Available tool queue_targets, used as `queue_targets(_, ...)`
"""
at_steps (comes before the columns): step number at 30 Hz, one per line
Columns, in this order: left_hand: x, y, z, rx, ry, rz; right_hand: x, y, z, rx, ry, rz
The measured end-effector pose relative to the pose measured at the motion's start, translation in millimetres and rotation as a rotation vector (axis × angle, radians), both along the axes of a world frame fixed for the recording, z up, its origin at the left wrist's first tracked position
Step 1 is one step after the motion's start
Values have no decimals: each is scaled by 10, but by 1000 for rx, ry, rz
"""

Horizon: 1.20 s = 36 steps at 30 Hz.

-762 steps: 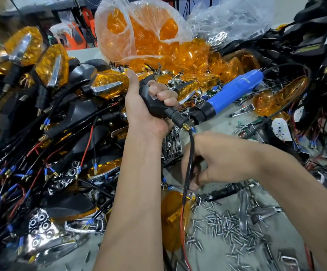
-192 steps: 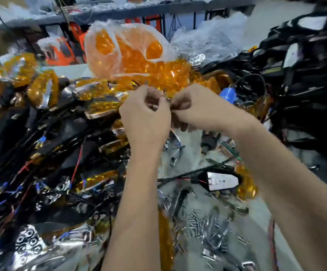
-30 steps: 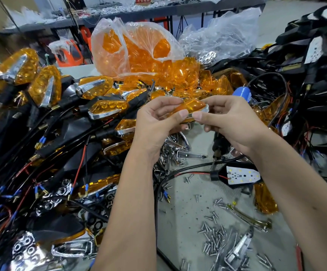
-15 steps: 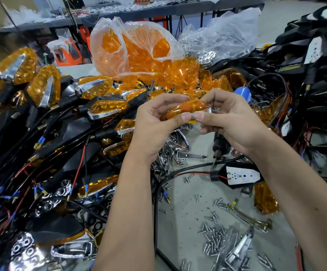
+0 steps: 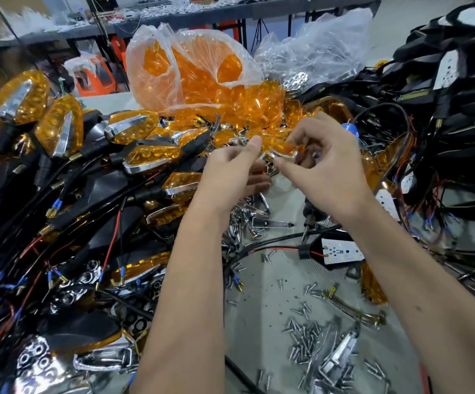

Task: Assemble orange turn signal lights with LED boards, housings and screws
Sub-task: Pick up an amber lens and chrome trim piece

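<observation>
Both hands meet above the worktop (image 5: 261, 282) just in front of the clear bag of orange lenses (image 5: 199, 72), and everything else is placed from that bag. The orange lens (image 5: 283, 146) in work sits between the fingertips there: the right hand (image 5: 324, 172) pinches it by its edge with thumb and forefinger, and the left hand (image 5: 230, 172) has its thumb raised against the lens's left end while its other fingers curl underneath, around what looks like a chrome trim piece (image 5: 270, 162), though that part is too small to tell for sure. The lens looks like thin moulded plastic, so it is probably very light and stiff, with a glossy face that would slip under a loose pinch and could scratch or crack if squeezed flat; holding it by the rim, as now, seems the safe way, keeping fingers off the clear face. Well in front of the bag, toward the person, an LED board (image 5: 341, 250) on red and black wires lies on the worktop, and nearer still a scatter of small screws (image 5: 304, 336), tiny and likely fiddly, best picked one at a time.
</observation>
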State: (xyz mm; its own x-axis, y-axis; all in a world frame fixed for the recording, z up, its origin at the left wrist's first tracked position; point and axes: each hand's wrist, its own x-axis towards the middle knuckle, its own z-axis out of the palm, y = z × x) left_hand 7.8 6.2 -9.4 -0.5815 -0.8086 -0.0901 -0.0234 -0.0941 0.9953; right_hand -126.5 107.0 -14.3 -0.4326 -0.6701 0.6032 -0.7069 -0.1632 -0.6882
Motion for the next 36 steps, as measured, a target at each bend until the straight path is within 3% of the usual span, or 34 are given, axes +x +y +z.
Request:
queue_targets(2,-74,54,5,164,50,-63,18,-7,17,32,124,28)
queue_targets(4,-171,110,-15,222,68,1,25,9,26,160,155,104)
queue_targets(7,-225,132,-91,92,-37,129,-33,65,60,414,87,246)
queue_targets(10,-222,160,-153,42,-82,100,-135,125,115,439,25,300)
queue_targets(15,-338,264,-142,24,-68,-5,-264,201,175,395,-10,184)
queue_targets(21,-401,240,-228,-283,-247,69,-237,123,72,425,40,45)
queue_targets(27,-307,282,-234,-340,-330,160,-228,48,25,411,71,-85)
queue_targets(33,-280,311,-148,-586,-705,55,-102,-12,-38,592,395,-271)
queue_targets(36,-306,322,-110,-583,-787,-27,-58,-6,-32,690,543,-382)
